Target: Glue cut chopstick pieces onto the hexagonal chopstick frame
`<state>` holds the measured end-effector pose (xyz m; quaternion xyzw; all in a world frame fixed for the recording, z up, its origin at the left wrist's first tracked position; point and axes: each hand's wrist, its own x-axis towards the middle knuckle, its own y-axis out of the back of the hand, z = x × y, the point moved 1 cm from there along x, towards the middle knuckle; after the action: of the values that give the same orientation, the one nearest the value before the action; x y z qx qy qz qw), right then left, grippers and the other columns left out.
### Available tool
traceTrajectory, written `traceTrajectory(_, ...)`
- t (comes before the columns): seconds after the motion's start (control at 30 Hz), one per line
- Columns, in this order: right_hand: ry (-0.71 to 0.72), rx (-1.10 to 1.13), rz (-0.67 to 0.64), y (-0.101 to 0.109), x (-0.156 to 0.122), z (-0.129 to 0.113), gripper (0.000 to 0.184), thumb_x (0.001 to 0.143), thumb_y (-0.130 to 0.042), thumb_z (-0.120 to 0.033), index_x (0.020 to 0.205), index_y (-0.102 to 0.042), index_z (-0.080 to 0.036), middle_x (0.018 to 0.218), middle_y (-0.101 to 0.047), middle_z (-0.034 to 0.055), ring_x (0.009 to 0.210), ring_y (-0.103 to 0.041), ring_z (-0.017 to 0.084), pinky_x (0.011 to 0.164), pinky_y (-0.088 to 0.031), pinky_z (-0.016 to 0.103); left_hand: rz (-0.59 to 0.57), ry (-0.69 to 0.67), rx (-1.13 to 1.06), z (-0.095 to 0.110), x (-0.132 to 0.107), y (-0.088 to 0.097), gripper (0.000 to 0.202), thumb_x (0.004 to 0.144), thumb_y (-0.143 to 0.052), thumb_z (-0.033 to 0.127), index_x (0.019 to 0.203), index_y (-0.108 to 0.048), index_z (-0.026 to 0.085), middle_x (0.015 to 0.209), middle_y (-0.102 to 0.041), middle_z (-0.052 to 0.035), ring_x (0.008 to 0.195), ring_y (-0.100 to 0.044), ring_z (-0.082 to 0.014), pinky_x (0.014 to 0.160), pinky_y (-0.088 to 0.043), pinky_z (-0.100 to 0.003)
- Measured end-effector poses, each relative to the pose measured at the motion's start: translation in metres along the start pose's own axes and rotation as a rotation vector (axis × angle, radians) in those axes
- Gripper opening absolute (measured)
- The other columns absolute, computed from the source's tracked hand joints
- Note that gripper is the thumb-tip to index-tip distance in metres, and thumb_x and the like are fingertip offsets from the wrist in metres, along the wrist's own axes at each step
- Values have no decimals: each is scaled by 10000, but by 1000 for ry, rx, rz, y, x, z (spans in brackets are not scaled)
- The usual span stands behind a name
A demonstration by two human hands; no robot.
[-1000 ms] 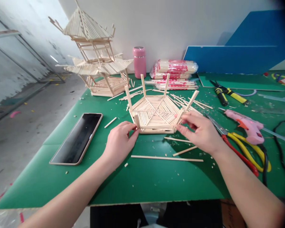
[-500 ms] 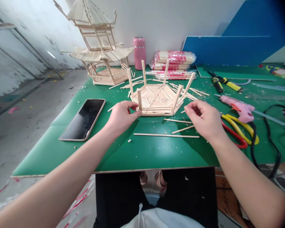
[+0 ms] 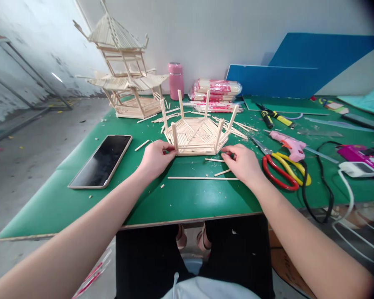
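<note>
A six-sided base of wooden sticks, with upright posts at its corners, sits on the green table. My left hand closes thumb and forefinger on the front left corner, by the foot of a post. At the front right corner, my right hand has its fingers bent together close to the base's edge. What those fingertips hold, if anything, is too small to make out. Two short sticks lie partly under the right hand. One long stick lies in front of the base.
A stick pagoda stands at the back left, near a pink flask and bagged sticks. A phone lies left. Scissors, a pink glue gun, pliers and cables lie right.
My right hand has moved left, in to the base's front right corner. My left hand stays at the front left corner. The view has turned slightly right.
</note>
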<state>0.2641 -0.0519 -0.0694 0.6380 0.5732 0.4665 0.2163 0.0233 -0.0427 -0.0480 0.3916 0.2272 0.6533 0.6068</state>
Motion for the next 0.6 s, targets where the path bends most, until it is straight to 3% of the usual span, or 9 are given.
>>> traceTrajectory(0.6,87,67,-2,-3,3,-8,241,779,-490,-178,946,-664,-194,832,-606,49,752,-555,164,674,-431,258,132,0,-127,-6,4,-6,189,657,-544,293,709,-675,168,723,-612,-23,712,-571,-179,696,-446,-283)
